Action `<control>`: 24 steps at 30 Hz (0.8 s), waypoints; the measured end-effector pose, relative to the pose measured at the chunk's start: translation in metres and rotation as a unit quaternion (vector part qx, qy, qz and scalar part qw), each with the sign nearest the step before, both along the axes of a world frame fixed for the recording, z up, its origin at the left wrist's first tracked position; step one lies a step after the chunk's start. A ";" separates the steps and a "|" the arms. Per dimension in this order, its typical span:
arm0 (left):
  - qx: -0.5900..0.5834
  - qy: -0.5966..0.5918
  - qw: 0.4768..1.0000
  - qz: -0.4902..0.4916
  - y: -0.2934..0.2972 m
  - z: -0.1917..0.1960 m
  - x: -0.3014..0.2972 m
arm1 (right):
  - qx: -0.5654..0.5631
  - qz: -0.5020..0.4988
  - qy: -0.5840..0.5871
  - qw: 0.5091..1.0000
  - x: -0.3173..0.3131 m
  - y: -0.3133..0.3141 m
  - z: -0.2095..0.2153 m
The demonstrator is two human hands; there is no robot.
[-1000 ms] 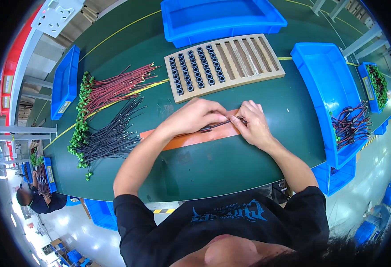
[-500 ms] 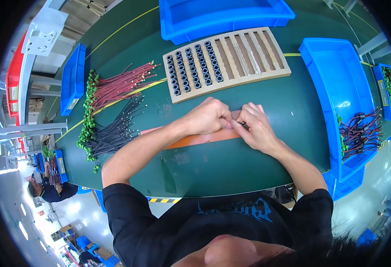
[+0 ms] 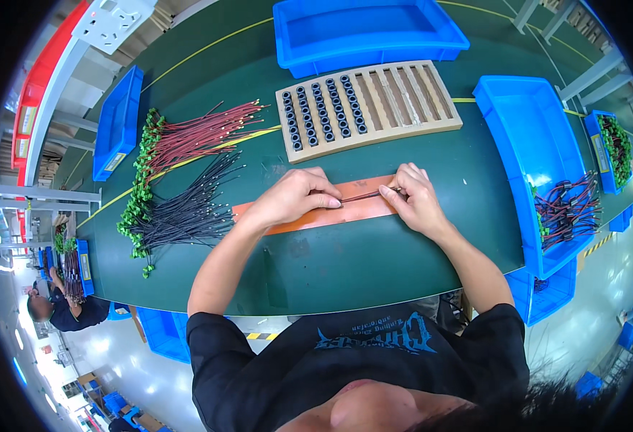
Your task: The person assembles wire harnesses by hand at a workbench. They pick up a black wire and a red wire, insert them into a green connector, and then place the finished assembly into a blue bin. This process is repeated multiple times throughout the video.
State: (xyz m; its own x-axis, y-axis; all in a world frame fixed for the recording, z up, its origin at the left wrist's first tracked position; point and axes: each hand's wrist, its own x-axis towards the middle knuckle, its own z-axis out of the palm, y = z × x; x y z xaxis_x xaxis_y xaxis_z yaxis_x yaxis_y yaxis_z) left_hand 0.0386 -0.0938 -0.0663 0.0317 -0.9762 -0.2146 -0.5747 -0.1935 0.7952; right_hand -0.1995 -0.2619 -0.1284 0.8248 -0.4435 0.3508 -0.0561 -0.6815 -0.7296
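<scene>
Just past the grip sits a wooden rack [image 3: 370,142] with black rings [image 3: 321,111] in some slots. Left of the grip lie red wires [image 3: 201,135] and black wires [image 3: 176,217] (with green ends); a big blue bin [image 3: 525,126] is to the right. The left hand [image 3: 292,197] and right hand [image 3: 417,203] are apart, each pinching a thin dark wire [image 3: 360,196] with thumb and finger. It looks almost straight, over an orange strip [image 3: 363,209].

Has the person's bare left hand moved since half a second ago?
Yes: against the beige rectangular slotted tray, the bare left hand has moved leftward, away from the right hand.
</scene>
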 end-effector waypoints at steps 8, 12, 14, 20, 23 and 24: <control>0.057 -0.006 0.997 0.045 -0.002 0.003 -0.009 | -0.031 0.010 -0.022 0.999 -0.008 0.005 0.001; 0.123 0.011 0.992 0.032 -0.015 0.002 -0.003 | -0.011 0.006 -0.023 1.000 -0.004 0.005 0.000; 0.157 -0.006 0.987 0.028 -0.024 0.011 -0.007 | -0.001 -0.002 -0.018 1.000 -0.001 0.004 0.000; 0.022 -0.076 0.997 -0.027 -0.005 0.013 -0.009 | -0.058 0.029 -0.099 0.993 0.003 0.004 0.023; -0.005 0.007 1.000 0.014 0.016 0.022 -0.011 | -0.077 0.047 -0.191 0.977 0.011 0.011 0.041; -0.009 0.038 0.999 0.032 0.023 0.026 -0.012 | -0.073 0.048 -0.198 0.976 0.012 0.014 0.049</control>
